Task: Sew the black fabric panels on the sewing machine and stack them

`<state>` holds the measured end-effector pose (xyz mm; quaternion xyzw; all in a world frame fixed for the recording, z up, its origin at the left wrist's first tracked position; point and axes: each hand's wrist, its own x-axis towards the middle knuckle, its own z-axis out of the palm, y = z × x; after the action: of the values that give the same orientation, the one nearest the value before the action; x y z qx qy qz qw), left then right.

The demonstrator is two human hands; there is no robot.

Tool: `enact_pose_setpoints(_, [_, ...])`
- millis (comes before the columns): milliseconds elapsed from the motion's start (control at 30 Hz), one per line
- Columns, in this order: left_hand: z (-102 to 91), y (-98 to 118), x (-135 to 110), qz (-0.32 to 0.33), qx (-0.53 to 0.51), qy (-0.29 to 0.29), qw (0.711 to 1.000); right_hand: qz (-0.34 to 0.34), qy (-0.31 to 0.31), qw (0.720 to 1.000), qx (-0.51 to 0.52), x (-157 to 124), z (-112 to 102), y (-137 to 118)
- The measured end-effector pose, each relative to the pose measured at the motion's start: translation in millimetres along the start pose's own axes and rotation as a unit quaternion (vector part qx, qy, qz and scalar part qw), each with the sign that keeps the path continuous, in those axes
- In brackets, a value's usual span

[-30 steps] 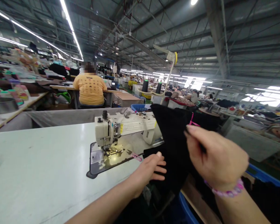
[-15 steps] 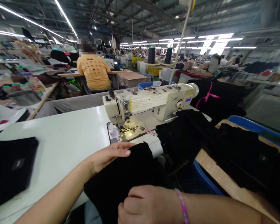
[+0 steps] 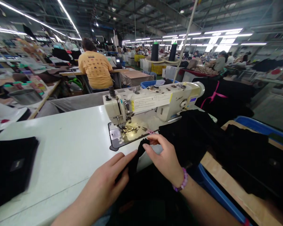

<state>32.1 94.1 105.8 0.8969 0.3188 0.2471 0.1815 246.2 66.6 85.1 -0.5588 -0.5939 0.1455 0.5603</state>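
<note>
My left hand (image 3: 109,175) is closed on a piece of black fabric (image 3: 133,161), the index finger stretched along its edge. My right hand (image 3: 163,155), with a purple bead bracelet at the wrist, pinches the fabric's upper corner between thumb and fingers. The cloth stands up in a narrow fold between both hands and hangs down over the table's front edge. Just beyond it is a sewing machine (image 3: 146,102) with its lamp lit over the needle plate (image 3: 124,133). Pink thread snips (image 3: 151,131) lie behind my right fingertips, partly covered.
A folded black stack with a label (image 3: 11,169) lies on the white table (image 3: 68,138) at left. More black fabric (image 3: 186,131) is heaped right of the machine, beside a blue basket (image 3: 212,185) with cardboard. A person in a yellow shirt (image 3: 95,67) sits ahead, facing away.
My right hand has moved up and away from me to the fabric's top corner. My left hand has turned and come nearer; the cloth, spread wide before, is now seen as a narrow fold.
</note>
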Motion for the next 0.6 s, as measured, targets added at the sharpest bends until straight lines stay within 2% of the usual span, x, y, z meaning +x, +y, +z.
enact_pose_setpoints(167, [6.2, 7, -8, 0.006, 0.045, 0.001, 0.999, -0.091, -0.004, 0.992, -0.084, 8, 5, 0])
enact_pose_setpoints(233, [4.0, 7, -9, -0.002, 0.038, 0.001, 0.999, -0.083, -0.002, 0.992, -0.093, 11, 3, 0])
enact_pose_setpoints(267, [2.0, 6, -10, -0.008, 0.03, 0.002, 1.0, -0.053, -0.009, 0.996, -0.069, 11, 2, 1])
enact_pose_setpoints(333, [-3.1, 1, -11, -0.023, 0.011, 0.013, 1.0, 0.061, -0.056, 0.995, 0.048, 12, 0, 1])
enact_pose_setpoints(367, [-5.8, -1, -11, -0.033, 0.0, 0.018, 0.999, 0.13, -0.089, 0.979, 0.127, 11, -2, 1])
enact_pose_setpoints(433, [-10.4, -7, -12, -0.049, -0.02, 0.016, 0.998, 0.24, -0.15, 0.922, 0.264, 11, -3, 0])
enact_pose_setpoints(467, [-12.0, -8, -11, -0.055, -0.028, 0.012, 0.998, 0.268, -0.164, 0.899, 0.304, 10, -4, -1])
enact_pose_setpoints(500, [-13.1, -9, -11, -0.06, -0.032, 0.014, 0.998, 0.278, -0.167, 0.889, 0.323, 10, -4, -3])
enact_pose_setpoints(533, [-13.6, -7, -9, -0.063, -0.031, 0.025, 0.997, 0.271, -0.164, 0.891, 0.325, 10, -3, -6])
enact_pose_setpoints(600, [-12.8, 0, -5, -0.052, -0.014, 0.086, 0.995, 0.235, -0.154, 0.912, 0.3, 10, -2, -12])
